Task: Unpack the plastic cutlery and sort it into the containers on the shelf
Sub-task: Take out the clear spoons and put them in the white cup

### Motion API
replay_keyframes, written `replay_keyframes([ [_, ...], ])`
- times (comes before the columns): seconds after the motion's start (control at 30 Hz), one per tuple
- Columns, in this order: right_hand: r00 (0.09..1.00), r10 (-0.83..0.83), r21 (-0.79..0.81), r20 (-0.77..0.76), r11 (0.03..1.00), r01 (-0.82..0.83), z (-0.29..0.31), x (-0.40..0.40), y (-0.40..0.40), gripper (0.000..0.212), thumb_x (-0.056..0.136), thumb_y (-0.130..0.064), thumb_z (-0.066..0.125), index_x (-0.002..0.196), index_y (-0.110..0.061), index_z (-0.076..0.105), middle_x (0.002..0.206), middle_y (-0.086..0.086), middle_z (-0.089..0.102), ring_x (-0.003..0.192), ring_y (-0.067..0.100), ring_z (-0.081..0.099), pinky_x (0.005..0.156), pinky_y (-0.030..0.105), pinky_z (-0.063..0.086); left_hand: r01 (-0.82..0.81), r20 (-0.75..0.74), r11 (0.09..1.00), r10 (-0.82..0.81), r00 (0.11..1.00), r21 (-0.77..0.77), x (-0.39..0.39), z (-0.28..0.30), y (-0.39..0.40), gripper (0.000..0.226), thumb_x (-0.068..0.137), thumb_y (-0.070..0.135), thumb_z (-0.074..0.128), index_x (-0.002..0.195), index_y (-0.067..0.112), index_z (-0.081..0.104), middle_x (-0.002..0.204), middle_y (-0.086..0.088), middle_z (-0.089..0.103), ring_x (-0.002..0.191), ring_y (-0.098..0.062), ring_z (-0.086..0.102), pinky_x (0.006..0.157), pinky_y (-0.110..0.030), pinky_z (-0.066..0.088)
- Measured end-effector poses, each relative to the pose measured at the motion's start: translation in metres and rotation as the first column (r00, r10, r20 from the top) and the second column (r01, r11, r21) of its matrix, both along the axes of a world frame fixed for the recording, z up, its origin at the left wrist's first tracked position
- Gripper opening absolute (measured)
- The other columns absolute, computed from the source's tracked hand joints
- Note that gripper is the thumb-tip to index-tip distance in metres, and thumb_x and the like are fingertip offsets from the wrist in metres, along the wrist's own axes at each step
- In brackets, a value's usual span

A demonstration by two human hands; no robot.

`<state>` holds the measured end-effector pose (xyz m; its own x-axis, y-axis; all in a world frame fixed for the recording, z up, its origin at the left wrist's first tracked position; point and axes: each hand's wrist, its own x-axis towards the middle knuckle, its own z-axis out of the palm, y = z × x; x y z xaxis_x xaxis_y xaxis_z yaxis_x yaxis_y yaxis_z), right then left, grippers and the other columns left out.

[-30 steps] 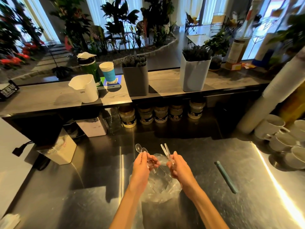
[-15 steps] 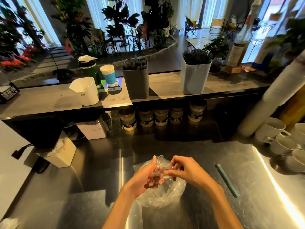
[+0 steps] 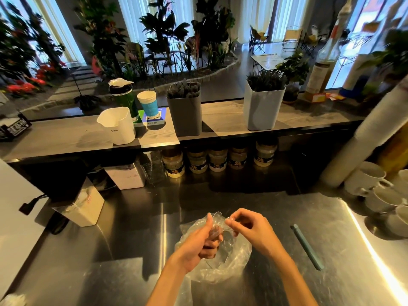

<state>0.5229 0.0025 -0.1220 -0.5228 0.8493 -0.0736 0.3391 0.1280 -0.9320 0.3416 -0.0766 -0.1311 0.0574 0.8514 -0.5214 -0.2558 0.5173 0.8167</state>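
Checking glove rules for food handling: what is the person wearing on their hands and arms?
Nothing shows: the left hand and right hand are bare, without gloves, rings or watch, and both forearms are uncovered to the frame edge, no sleeves in view.

The steel counter (image 3: 114, 257) carries a clear plastic bag (image 3: 229, 263), a teal pen (image 3: 308, 248) and white mugs (image 3: 364, 180). The shelf (image 3: 66, 138) holds a grey container (image 3: 186, 115) and a white container (image 3: 263, 109).
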Motion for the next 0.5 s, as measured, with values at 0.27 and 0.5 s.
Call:
replay_keyframes([
  [0.27, 0.996, -0.083, -0.037, 0.030, 0.996, 0.084, 0.002, -0.017, 0.000, 0.024, 0.089, -0.044, 0.071, 0.096, -0.021, 0.065, 0.068, -0.004, 0.071, 0.067, 0.003, 0.068, 0.065, 0.014, 0.052, 0.006, 0.074, 1.000, -0.004, 0.997, -0.024, 0.005, 0.004, 0.004, 0.066, 0.089, 0.073, 0.045, 0.089, 0.014, 0.072, 0.064, 0.003, 0.032, 0.055, -0.007, 0.021, 0.049, -0.018, 0.017],
  [0.5, 0.999, 0.016, -0.146, 0.038, 0.989, -0.010, 0.011, -0.007, 0.007, 0.012, 0.096, -0.029, 0.067, 0.104, -0.021, 0.065, 0.090, -0.002, 0.073, 0.069, 0.003, 0.066, 0.063, 0.017, 0.052, -0.139, 0.091, 0.990, 0.141, 0.986, -0.031, -0.006, -0.006, 0.011, 0.062, 0.084, 0.080, 0.047, 0.071, 0.020, 0.055, 0.061, 0.004, 0.028, 0.049, -0.006, 0.021, 0.044, -0.019, 0.021],
])
